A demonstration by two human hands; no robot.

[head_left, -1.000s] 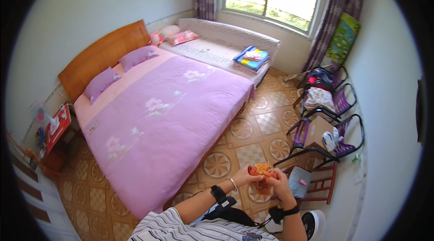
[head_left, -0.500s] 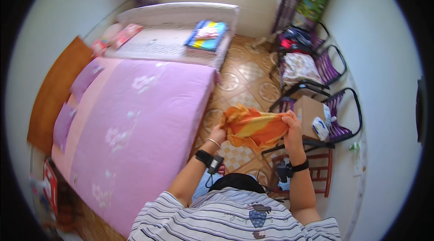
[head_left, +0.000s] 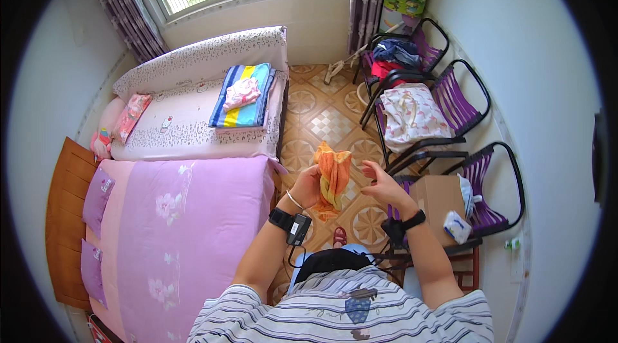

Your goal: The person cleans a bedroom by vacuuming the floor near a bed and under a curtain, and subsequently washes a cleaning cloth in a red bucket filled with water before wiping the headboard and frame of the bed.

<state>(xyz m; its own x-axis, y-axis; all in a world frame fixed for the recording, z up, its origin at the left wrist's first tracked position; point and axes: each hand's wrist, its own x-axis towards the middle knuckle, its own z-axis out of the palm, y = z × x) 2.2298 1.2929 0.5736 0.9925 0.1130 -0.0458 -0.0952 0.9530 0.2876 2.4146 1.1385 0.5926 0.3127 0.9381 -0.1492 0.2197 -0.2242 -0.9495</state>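
An orange and yellow cloth point(head_left: 333, 182) hangs bunched over the tiled floor, gripped by my left hand point(head_left: 306, 185), which is closed on it at the cloth's left side. My right hand point(head_left: 383, 185) is just right of the cloth, fingers apart and slightly curled, not holding it. A black band with a small dark device is strapped to each of my wrists.
A double bed point(head_left: 193, 246) is left; behind it, a smaller bed point(head_left: 183, 137) holds a folded striped quilt point(head_left: 225, 118). Three purple-strapped chairs point(head_left: 457, 101) along the right wall carry clothes point(head_left: 396, 52), flamingo-print fabric point(head_left: 409, 111) and a cardboard box point(head_left: 431, 201). A window is ahead.
The cloth, earlier stretched between both hands, now hangs bunched from my left hand; my right hand has let go. The view has turned further toward the window and chairs.
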